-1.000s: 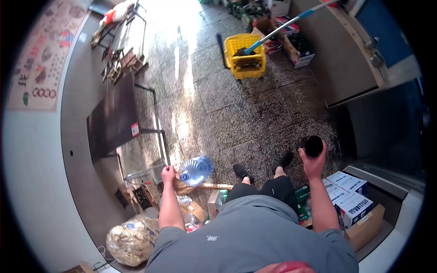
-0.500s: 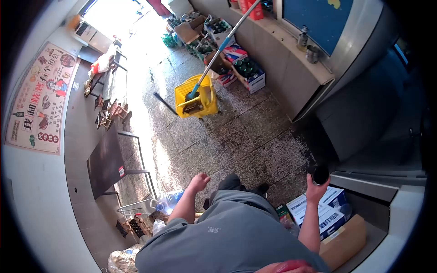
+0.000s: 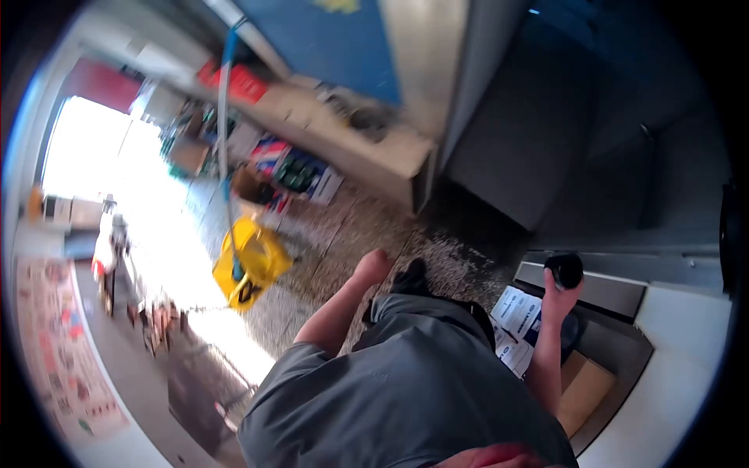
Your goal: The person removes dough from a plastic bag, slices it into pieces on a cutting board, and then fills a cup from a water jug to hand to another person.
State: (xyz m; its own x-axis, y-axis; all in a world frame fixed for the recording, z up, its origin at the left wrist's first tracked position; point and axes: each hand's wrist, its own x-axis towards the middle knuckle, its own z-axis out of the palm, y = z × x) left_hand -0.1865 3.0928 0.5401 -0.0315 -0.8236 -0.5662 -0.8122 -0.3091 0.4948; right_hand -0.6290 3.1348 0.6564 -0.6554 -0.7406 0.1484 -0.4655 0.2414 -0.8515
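Observation:
My right hand (image 3: 563, 295) is closed around a black, round, cup-like container (image 3: 565, 270), held upright out to the right above the stacked boxes. What is inside the container is too dark to make out. My left hand (image 3: 373, 267) hangs in front of my body over the wet stone floor, blurred, its fingers curled in with nothing visible in them. Farther ahead on the left stands a yellow mop bucket (image 3: 265, 253). A mop with a blue and grey handle (image 3: 224, 117) leans up out of it; neither hand touches it.
White and blue boxes (image 3: 516, 316) and a brown carton (image 3: 583, 388) sit below my right arm. A ledge (image 3: 367, 148) juts out ahead, with bottle crates (image 3: 300, 173) along its base. Folded stools (image 3: 160, 321) stand by the left wall. A dark doorway area (image 3: 515, 125) lies on the right.
My view has swung to the right, so the bucket, mop and crates now appear farther left. The right hand still holds the black container, now nearer the grey edge above the boxes.

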